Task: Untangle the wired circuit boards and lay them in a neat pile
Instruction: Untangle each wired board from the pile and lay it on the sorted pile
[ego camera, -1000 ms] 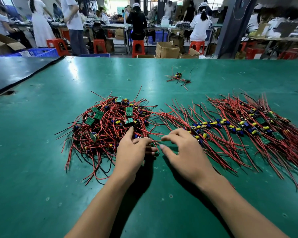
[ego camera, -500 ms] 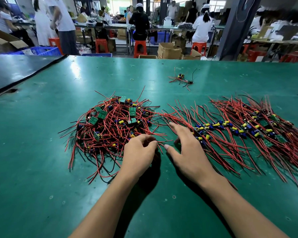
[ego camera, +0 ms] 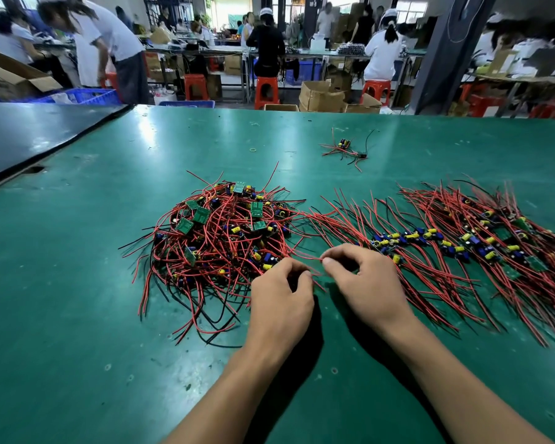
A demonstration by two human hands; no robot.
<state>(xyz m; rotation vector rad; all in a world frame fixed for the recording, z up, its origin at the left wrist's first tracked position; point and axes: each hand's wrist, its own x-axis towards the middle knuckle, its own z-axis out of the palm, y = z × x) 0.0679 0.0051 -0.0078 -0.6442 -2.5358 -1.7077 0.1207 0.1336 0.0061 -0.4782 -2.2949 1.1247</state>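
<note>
Two groups of wired circuit boards lay on the green table (ego camera: 77, 315): a tangled heap (ego camera: 225, 238) on the left and a combed-out row (ego camera: 462, 245) on the right. One stray board (ego camera: 345, 145) sat well apart, farther back. The boards in either group overlapped too much to count, and the row ran out of view at the right edge. A red wire (ego camera: 305, 257) led from the heap's near edge towards the two hands. The right hand (ego camera: 366, 283) pinched it between thumb and forefinger, its other fingers curled. The left hand (ego camera: 279, 302), just beside it, curled its fingers narrowly at the same wires, but its knuckles hid whether they gripped anything.
</note>
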